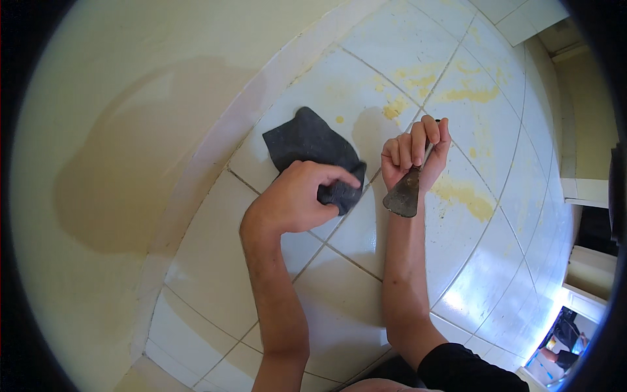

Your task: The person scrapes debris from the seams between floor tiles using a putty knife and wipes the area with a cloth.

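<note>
My left hand (300, 196) is closed on a dark grey cloth (310, 140), with part of the cloth bunched between thumb and fingers. The rest of the cloth spreads out beyond the knuckles, over white floor tiles (215, 261). To the right, my right hand (418, 150) is raised, its fingers wrapped round a scraper (403, 196). The scraper's flared, dark, stained blade points back toward my forearm; most of its handle is hidden in the fingers. A gap separates the two hands.
Yellow smears (467, 199) and flakes mark the tiles around and beyond my right hand. A cream wall (130, 163) with a pale skirting strip (215, 144) runs along the left. At the far right are cabinet-like edges (588, 189); at the lower right, part of another person (562, 356) shows.
</note>
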Tool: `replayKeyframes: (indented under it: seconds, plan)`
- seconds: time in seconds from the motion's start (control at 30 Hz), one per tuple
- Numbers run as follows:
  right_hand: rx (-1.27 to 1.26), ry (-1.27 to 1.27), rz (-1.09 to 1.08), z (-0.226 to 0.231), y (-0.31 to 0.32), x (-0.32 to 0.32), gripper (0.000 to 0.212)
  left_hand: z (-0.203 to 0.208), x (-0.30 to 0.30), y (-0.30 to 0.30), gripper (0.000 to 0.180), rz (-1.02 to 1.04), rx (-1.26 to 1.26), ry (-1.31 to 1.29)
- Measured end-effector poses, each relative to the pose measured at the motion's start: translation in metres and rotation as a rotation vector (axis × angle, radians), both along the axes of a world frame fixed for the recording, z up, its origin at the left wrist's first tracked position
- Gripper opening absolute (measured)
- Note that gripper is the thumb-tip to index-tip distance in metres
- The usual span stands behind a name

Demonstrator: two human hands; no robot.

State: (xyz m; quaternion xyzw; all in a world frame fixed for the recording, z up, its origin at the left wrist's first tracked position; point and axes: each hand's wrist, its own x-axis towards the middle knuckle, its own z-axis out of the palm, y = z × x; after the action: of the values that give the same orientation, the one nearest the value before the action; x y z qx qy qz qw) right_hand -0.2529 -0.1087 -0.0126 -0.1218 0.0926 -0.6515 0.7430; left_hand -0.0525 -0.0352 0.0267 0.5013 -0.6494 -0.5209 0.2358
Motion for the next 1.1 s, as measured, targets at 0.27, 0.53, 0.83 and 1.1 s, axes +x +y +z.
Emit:
replayKeyframes:
  seconds: [0.27, 0.53, 0.83, 1.1]
  plan:
    - [0.018, 0.153, -0.118, -0.003, -0.003, -0.006, 0.053, 0.028, 0.029, 0.014, 0.035, -0.034, 0.568, -0.084]
    - [0.068, 0.509, -0.338, -0.001, 0.002, 0.004, 0.033, 0.126, 0.06, 0.104, 0.036, 0.769, 0.475, -0.097]
    - [0.063, 0.897, -0.507, 0.014, 0.015, 0.044, 0.01, 0.07, 0.054, 0.059, 0.039, 0.688, -0.164, -0.051]
    - [-0.017, 1.116, -0.56, 0.009, 0.017, 0.05, 0.021, -0.004, 0.047, 0.017, 0.018, 0.51, -0.172, -0.187]
